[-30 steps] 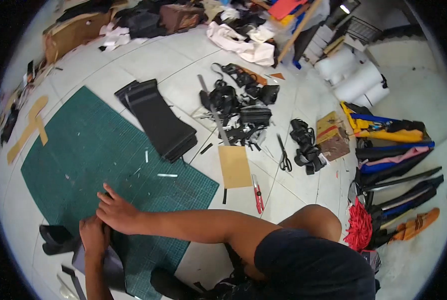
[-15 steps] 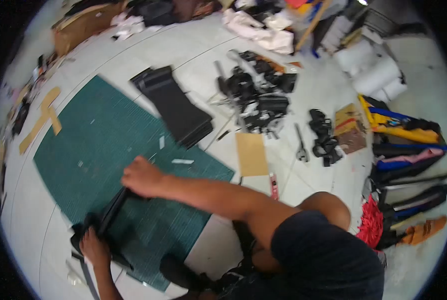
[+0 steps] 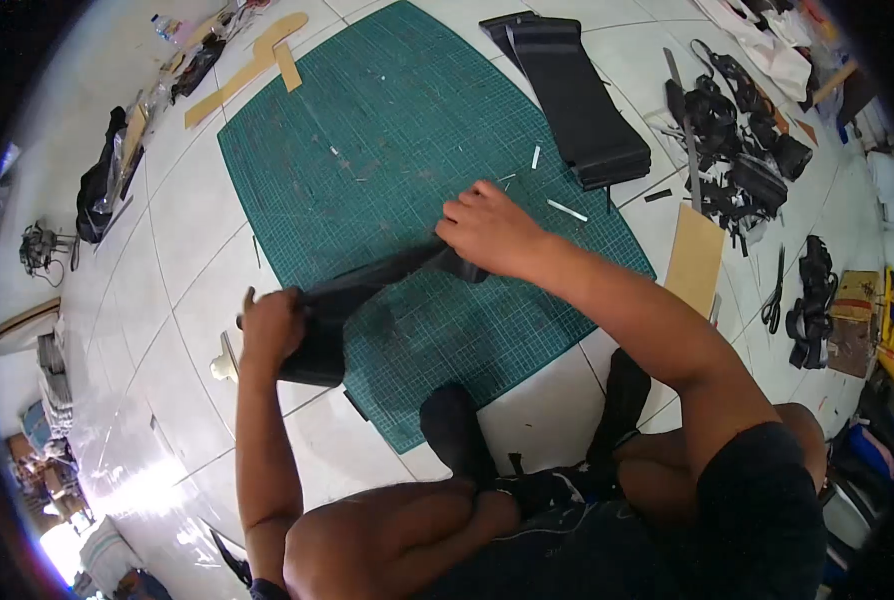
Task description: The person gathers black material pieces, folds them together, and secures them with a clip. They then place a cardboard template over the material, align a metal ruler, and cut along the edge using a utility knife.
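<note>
A black strip of fabric- or leather-like material (image 3: 372, 280) stretches between my hands above the green cutting mat (image 3: 327, 210). My left hand (image 3: 273, 328) is closed on its left end, by the mat's left edge, where a wider dark part (image 3: 315, 352) hangs below the fingers. My right hand (image 3: 489, 230) is closed on the other end, over the middle of the mat, with a short flap showing under the fist. Beyond my right hand, a stack of black cut pieces (image 3: 579, 95) lies partly over the mat's far right edge.
Tan pattern pieces (image 3: 257, 62) lie at the mat's far left. On the right are a tan board (image 3: 695, 258), a heap of black parts and straps (image 3: 732, 150), scissors (image 3: 774, 290) and a black bundle (image 3: 813, 305). White scraps (image 3: 567, 210) dot the mat. My feet are at its near edge.
The view has swung left, so the mat now sits more centrally. Both hands keep hold of the black strip, which now spans more sideways than before, with my left hand raised nearer my right's level.
</note>
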A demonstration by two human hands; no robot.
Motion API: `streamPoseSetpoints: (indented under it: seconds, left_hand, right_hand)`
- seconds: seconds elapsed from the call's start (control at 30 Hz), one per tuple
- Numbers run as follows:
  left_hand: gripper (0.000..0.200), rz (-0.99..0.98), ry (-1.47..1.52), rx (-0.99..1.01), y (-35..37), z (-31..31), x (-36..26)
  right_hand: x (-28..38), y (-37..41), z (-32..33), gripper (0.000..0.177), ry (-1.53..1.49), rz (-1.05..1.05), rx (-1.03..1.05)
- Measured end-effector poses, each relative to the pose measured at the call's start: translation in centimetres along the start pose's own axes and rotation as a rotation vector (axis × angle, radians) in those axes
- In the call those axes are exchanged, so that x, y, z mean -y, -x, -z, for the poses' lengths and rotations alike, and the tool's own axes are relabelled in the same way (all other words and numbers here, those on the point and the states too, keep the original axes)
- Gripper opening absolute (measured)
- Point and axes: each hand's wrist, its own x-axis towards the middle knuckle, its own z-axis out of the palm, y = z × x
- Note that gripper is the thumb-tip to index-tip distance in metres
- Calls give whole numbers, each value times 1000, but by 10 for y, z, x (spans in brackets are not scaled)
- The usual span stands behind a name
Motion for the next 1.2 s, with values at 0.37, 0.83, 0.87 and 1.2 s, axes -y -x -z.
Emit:
streamPoseSetpoints:
  seconds: [0.37, 0.83, 0.87, 1.2]
  left_hand:
    - [75, -502, 204, -390, -24, 4, -140]
    - [27, -427, 269, -252, -60, -17, -149]
    - [28, -418, 277, -240, -60, -16, -149]
    - [28, -446, 275, -237, -55, -12, -148]
  right_hand:
    - [9, 9, -7, 16, -34, -34, -4]
    - [63, 93, -38, 54, -652, -798, -529]
    - [77, 98, -49, 53, -670, -846, -467]
    - [66, 60, -48, 30, -579, -785, -529]
